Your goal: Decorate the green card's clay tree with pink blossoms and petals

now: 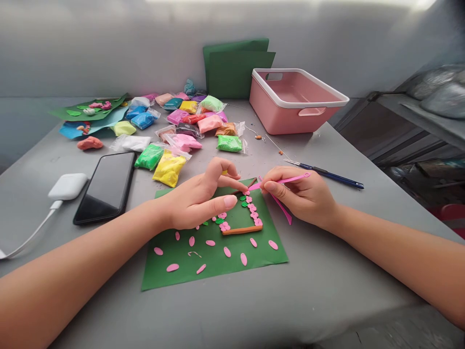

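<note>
My left hand reaches over a green sheet, its fingers apart. The index fingertip touches the sheet's design at a pink clay flower near the top. In my right hand is a thin pink plastic clay modelling tool, its tip beside that flower. A second pink tool sticks out below the same hand. On the sheet, pink flowers and green leaves run down the side of a frame with a brown clay strip at its bottom. Several loose pink ovals lie below; my left hand hides part of the design.
Several bagged clay packs spread across the table's back. A black phone and white earphone case lie at left. A pink basket stands back right, with a dark blue pen-like tool before it.
</note>
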Motion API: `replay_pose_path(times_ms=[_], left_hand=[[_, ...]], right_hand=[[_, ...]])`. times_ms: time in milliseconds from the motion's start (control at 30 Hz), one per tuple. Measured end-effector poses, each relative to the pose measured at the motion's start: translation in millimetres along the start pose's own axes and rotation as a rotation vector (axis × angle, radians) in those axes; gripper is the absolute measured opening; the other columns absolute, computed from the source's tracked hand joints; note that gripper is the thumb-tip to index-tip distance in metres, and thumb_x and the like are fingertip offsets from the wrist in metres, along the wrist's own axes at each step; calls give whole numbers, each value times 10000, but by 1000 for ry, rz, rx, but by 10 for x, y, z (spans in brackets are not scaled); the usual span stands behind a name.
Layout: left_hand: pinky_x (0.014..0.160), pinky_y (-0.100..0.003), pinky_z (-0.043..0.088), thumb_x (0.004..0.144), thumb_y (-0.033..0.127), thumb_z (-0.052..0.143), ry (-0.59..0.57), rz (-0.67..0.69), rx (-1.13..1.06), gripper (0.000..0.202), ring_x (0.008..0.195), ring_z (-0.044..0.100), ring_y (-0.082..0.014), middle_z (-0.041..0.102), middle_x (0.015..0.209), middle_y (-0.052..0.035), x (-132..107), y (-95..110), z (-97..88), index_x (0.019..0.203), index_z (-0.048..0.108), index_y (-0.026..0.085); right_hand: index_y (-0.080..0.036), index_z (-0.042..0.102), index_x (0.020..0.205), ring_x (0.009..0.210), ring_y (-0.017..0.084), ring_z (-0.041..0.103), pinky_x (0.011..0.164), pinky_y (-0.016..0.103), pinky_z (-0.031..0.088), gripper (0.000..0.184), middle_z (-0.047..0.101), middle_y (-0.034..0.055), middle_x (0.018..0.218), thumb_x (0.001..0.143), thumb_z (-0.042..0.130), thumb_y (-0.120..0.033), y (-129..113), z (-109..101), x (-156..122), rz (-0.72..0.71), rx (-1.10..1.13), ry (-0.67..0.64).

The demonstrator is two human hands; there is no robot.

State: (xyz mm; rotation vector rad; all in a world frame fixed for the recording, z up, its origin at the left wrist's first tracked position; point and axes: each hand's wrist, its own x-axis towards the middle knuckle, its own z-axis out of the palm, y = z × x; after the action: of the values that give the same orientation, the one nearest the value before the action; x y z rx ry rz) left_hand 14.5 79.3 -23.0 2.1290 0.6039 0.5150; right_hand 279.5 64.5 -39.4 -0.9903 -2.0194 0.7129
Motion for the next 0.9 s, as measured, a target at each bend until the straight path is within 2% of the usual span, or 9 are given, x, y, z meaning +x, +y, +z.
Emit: replay_pose_path(times_ms=[267, 467, 600, 900], left_hand=[[1112, -541, 358, 977, 442, 461, 2, -12, -11, 320, 1247, 616, -321, 657, 1354, -112, 8, 16, 6, 1197, 323, 255], [1125, -523, 355, 992, 472, 423, -20, -27, -4, 367, 1238, 624, -316, 621, 1386, -109, 7, 4, -3, 1267, 317, 254], [1096, -508, 397, 989, 484, 426, -17, -28, 6, 419, 1199, 644, -317, 600, 1390, -119, 8, -18, -3, 1321, 340, 243], [1070, -508, 410, 986, 467, 436, 5, -19, -9, 388, 1172, 652, -310, 603, 1396, -115, 4, -21, 7, 1288, 306, 262]], right_hand=[[-235, 681, 814, 657, 174, 609, 629, 326, 495, 303, 688, 40, 754, 969, 556, -463, -31, -6, 3, -14, 6, 22], [-244, 707, 857, 703, 169, 637, 657, 315, 498, 186, 714, 29, 802, 961, 596, -350, -16, -9, -3, -53, -20, 11], [-251, 727, 876, 719, 173, 651, 672, 314, 507, 157, 728, 25, 818, 954, 606, -315, -8, -9, -6, -52, -36, 10], [-230, 734, 864, 698, 161, 654, 649, 293, 506, 152, 737, 27, 799, 941, 613, -282, -19, -2, 7, -70, -65, 23]])
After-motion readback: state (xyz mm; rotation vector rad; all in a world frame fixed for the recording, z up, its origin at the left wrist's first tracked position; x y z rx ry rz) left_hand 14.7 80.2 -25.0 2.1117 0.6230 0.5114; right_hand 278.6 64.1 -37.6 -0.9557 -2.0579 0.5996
